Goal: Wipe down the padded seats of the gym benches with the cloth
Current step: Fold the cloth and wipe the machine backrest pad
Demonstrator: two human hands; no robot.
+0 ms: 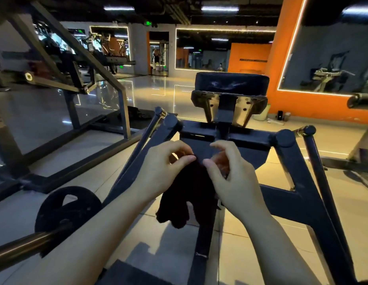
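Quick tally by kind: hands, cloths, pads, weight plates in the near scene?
Hands: 2, left hand and right hand, both pinching the cloth
Cloths: 1, dark cloth
Pads: 1, black pad
Weight plates: 1, black plate
Total: 5

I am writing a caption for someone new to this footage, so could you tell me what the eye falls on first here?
First, the two bare hands at centre frame: the left hand and the right hand pinch the top of a dark cloth that hangs between them. Beyond them a dark padded seat stands on a dark steel frame. On the right a bright orange wall glows with light strips.
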